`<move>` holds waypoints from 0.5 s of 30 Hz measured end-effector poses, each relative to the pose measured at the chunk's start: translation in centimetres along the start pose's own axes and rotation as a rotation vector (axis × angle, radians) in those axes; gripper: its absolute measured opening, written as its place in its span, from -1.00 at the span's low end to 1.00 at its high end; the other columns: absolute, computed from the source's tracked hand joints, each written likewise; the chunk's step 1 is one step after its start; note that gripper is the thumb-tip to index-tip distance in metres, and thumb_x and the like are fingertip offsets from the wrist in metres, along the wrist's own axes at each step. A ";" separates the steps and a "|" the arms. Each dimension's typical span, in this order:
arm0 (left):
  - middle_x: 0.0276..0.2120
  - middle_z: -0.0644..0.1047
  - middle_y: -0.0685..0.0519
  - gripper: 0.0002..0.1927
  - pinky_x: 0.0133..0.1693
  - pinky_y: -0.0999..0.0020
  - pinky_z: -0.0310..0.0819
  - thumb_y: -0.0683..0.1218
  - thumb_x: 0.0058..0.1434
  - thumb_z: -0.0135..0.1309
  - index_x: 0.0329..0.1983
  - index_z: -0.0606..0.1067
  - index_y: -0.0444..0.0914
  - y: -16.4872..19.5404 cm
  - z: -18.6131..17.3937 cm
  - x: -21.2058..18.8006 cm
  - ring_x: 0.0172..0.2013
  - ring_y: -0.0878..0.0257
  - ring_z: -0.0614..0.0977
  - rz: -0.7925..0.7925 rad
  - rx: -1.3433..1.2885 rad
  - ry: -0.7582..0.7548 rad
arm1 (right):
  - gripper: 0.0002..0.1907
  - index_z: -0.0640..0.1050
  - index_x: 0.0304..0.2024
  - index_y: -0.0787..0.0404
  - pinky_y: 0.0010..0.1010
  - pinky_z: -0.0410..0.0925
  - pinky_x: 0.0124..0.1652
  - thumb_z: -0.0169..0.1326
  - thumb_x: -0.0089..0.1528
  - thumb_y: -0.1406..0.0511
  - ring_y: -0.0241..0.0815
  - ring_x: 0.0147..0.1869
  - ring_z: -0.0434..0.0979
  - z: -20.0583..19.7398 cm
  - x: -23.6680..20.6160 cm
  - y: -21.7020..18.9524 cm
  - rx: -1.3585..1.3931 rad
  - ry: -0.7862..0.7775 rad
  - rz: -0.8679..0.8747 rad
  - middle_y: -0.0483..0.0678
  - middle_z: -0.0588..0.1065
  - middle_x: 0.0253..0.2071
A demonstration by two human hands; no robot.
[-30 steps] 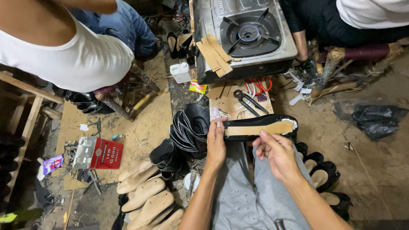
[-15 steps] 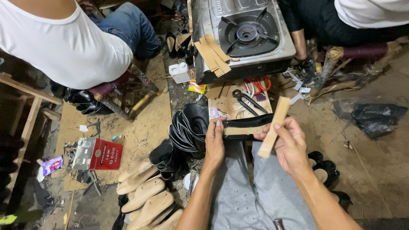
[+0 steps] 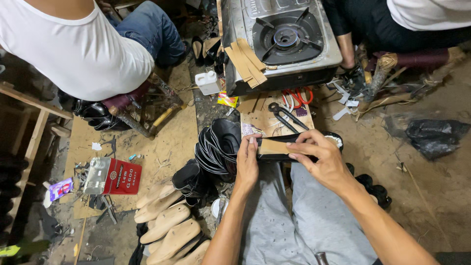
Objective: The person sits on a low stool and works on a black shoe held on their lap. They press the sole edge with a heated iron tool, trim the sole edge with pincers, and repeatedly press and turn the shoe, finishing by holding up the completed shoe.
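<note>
A cluttered workshop floor (image 3: 431,196) of packed dirt and cardboard sheets fills the view, with a person in a white shirt (image 3: 78,49) seated at upper left and another person's dark sleeve (image 3: 343,29) at upper right. A single-burner gas stove (image 3: 279,39) sits at the top centre, tan strips lying on its left edge. Pale wooden shoe lasts (image 3: 167,228) lie in a row at lower left, near a red tin (image 3: 112,175), and a bundle of black shoe uppers (image 3: 218,147) rests beside the person's knees. Above the grey-trousered lap, the left hand (image 3: 247,164) has its grip closed around one end of a black shoe (image 3: 294,147), while the right hand (image 3: 321,159) presses a tan insole piece (image 3: 275,146) onto it, fingers clamped over both. Black pliers (image 3: 284,115) lie just beyond.
</note>
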State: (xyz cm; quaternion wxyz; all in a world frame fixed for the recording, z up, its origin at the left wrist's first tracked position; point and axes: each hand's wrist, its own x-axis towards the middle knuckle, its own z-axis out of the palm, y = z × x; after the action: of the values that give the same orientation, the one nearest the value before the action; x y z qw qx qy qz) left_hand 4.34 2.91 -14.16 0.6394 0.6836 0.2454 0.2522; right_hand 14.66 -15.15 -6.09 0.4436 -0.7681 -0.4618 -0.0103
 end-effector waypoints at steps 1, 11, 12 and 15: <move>-0.42 0.33 0.16 -0.66 -0.28 0.46 0.26 0.03 0.51 -0.24 0.00 0.48 -0.26 0.0 0.0 0.0 -0.36 0.39 0.31 0.011 -0.005 -0.004 | -0.71 0.70 -0.15 0.14 -0.31 0.42 -0.18 0.32 0.04 0.39 -0.13 -0.20 0.59 0.0 0.1 0.0 -0.009 -0.026 -0.013 -0.04 0.52 -0.21; -0.44 0.31 0.19 -0.67 -0.32 0.47 0.23 0.02 0.50 -0.24 0.00 0.48 -0.25 0.3 -0.1 -0.1 -0.38 0.41 0.29 -0.033 -0.002 -0.006 | -0.73 0.70 -0.19 0.11 -0.24 0.38 -0.11 0.31 0.04 0.38 -0.06 -0.13 0.53 0.1 0.5 0.6 -0.091 -0.051 -0.088 -0.09 0.53 -0.22; -0.44 0.31 0.19 -0.68 -0.32 0.47 0.23 0.01 0.50 -0.24 0.00 0.48 -0.25 0.3 -0.1 -0.1 -0.39 0.41 0.29 -0.031 -0.007 -0.007 | -0.74 0.70 -0.19 0.11 -0.24 0.38 -0.10 0.31 0.04 0.38 -0.06 -0.12 0.53 0.1 0.6 0.6 -0.093 -0.058 -0.102 -0.09 0.53 -0.21; -0.43 0.31 0.20 -0.69 -0.32 0.47 0.22 0.00 0.50 -0.23 0.00 0.48 -0.25 0.4 0.0 0.0 -0.39 0.42 0.28 -0.024 -0.031 -0.009 | -0.74 0.70 -0.20 0.10 -0.24 0.38 -0.10 0.30 0.04 0.38 -0.06 -0.12 0.53 0.0 0.8 0.6 -0.112 -0.078 -0.087 -0.11 0.53 -0.21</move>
State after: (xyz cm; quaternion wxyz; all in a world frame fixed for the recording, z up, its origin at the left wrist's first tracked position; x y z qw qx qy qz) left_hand 4.29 2.90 -13.77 0.6542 0.6715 0.2468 0.2451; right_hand 15.51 -14.69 -6.18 0.3807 -0.7707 -0.5103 -0.0252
